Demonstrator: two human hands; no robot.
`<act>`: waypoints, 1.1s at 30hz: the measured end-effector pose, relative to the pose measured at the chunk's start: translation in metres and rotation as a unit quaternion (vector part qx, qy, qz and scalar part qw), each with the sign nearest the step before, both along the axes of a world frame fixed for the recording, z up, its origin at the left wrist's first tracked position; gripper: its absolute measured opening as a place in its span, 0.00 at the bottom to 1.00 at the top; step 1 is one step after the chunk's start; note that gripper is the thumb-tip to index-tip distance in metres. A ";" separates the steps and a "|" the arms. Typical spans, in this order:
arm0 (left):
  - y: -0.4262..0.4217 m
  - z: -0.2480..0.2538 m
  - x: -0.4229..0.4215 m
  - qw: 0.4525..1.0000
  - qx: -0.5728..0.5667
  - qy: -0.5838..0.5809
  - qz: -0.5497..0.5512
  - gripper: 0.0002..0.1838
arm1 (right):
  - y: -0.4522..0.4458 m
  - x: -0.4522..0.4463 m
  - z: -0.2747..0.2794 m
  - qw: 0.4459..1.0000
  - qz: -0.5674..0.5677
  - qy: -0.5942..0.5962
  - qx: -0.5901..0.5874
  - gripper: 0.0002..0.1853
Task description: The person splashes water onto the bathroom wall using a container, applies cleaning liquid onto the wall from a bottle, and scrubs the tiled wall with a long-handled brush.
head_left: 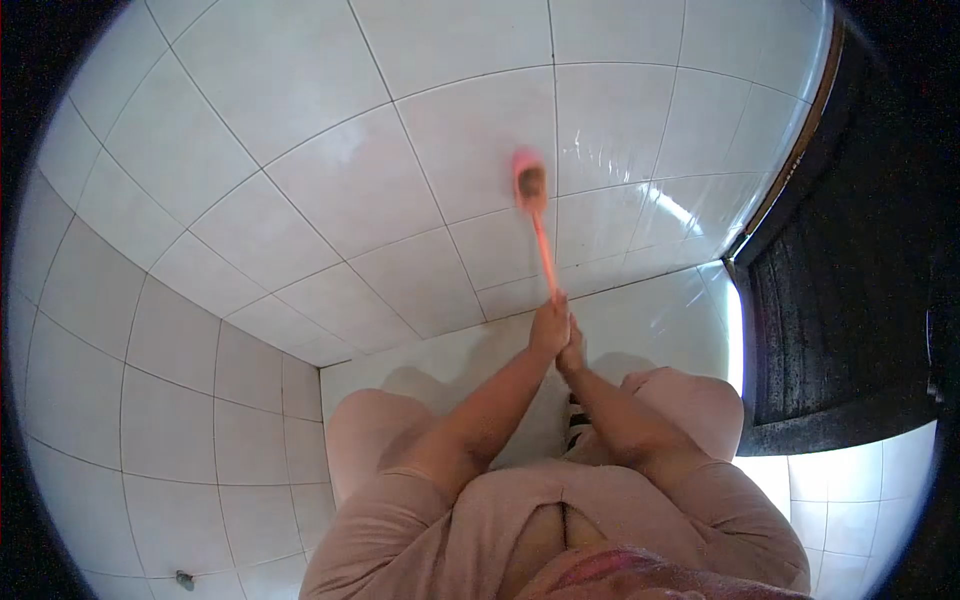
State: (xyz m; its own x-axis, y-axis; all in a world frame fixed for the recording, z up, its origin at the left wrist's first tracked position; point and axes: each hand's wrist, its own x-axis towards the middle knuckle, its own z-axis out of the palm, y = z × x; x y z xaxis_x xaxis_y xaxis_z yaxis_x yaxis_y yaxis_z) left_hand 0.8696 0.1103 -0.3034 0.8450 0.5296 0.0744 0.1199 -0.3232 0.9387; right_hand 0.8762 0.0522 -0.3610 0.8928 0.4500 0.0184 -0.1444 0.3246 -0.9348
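A person holds a pink long-handled brush (535, 200) with both hands; the left grip (551, 326) is closed around the handle (546, 260), and the right grip (570, 352) is closed just below it, near the lower end; the two hands touch each other, and the fingers hide this part of the handle.

The brush points up and slightly to the left, with its head in front of the white tiled wall (460, 130); the head is blurred, with a brown patch on it, and one cannot tell if it touches the tiles.

To the right of the brush, shiny streaks (672, 207) lie on the tiles; below the wall is the pale floor (650, 315), and the person's two knees stand apart above it; between them shows a dark striped thing (577, 425), partly hidden by the right arm; at the right is a dark door (830, 330).
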 end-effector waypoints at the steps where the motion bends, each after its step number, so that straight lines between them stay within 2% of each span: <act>1: -0.003 -0.023 -0.003 0.999 -0.033 0.026 0.009 0.31 | -0.004 -0.008 -0.015 0.999 0.013 0.018 0.030 0.25; 3: -0.003 -0.012 -0.007 0.998 -0.050 0.035 -0.017 0.31 | -0.005 -0.010 -0.016 0.997 0.025 0.032 0.061 0.25; 5: 0.000 0.011 -0.004 0.996 -0.069 0.042 -0.038 0.31 | -0.002 -0.010 0.009 0.999 -0.019 -0.001 0.032 0.26; 7: 0.010 0.051 0.017 0.999 0.025 -0.021 -0.037 0.29 | 0.010 0.012 0.054 0.994 -0.024 0.032 0.099 0.27; 10: 0.002 0.159 0.031 0.983 -0.106 -0.117 -0.091 0.27 | -0.017 0.029 0.180 0.991 0.004 -0.094 -0.091 0.25; 11: -0.002 0.185 0.032 0.970 -0.146 -0.158 -0.114 0.26 | -0.026 0.040 0.201 0.967 0.020 -0.177 -0.181 0.25; 12: -0.004 0.191 0.038 0.970 -0.144 -0.159 -0.117 0.26 | -0.027 0.056 0.197 0.967 0.017 -0.178 -0.179 0.25; 13: -0.011 0.193 0.045 0.959 -0.189 -0.168 -0.125 0.27 | -0.029 0.072 0.185 0.968 -0.007 -0.196 -0.156 0.24; 14: -0.019 0.194 0.051 0.947 -0.234 -0.176 -0.133 0.27 | -0.035 0.082 0.176 0.967 -0.031 -0.213 -0.135 0.25; 15: -0.026 0.192 0.055 0.946 -0.233 -0.177 -0.137 0.27 | -0.047 0.088 0.176 0.967 -0.035 -0.214 -0.134 0.25; 17: -0.043 0.180 0.061 0.948 -0.227 -0.148 -0.164 0.29 | -0.076 0.091 0.179 0.950 -0.020 -0.221 -0.220 0.26; 18: -0.053 0.173 0.066 0.948 -0.227 -0.146 -0.165 0.29 | -0.090 0.090 0.184 0.950 -0.022 -0.220 -0.220 0.26; 20: -0.071 0.156 0.074 0.926 -0.311 -0.099 -0.188 0.33 | -0.113 0.085 0.191 0.951 -0.011 -0.211 -0.225 0.28; 21: -0.076 0.147 0.075 0.928 -0.307 -0.093 -0.191 0.33 | -0.122 0.084 0.181 0.953 -0.015 -0.206 -0.220 0.28; 23: -0.084 0.127 0.071 0.892 -0.402 0.028 -0.205 0.33 | -0.137 0.079 0.156 0.958 -0.004 -0.138 -0.251 0.29; 24: -0.081 0.112 0.067 0.870 -0.415 0.068 -0.257 0.31 | -0.141 0.076 0.141 0.961 -0.009 -0.133 -0.243 0.29; 25: -0.084 0.105 0.061 0.873 -0.407 0.081 -0.256 0.31 | -0.142 0.070 0.122 0.967 -0.013 -0.132 -0.218 0.29; 27: -0.090 0.093 0.049 0.855 -0.460 0.221 -0.091 0.27 | -0.139 0.048 0.088 0.983 -0.011 -0.089 -0.162 0.28; 28: -0.090 0.077 0.042 0.856 -0.455 0.229 -0.092 0.27 | -0.137 0.036 0.074 0.990 -0.004 -0.051 -0.135 0.27; 30: -0.085 0.040 0.035 0.856 -0.441 0.266 -0.043 0.26 | -0.125 0.020 0.026 0.992 -0.019 -0.060 -0.106 0.26; 31: -0.085 0.038 0.031 0.856 -0.441 0.266 -0.045 0.26 | -0.119 0.018 0.022 0.994 -0.030 -0.071 -0.078 0.25; 32: -0.080 0.038 0.027 0.880 -0.403 0.246 -0.056 0.24 | -0.117 0.020 0.019 0.994 -0.030 -0.071 -0.077 0.25; 33: -0.072 0.041 0.027 0.902 -0.363 0.223 -0.066 0.23 | -0.115 0.024 0.032 0.982 -0.024 -0.099 -0.161 0.24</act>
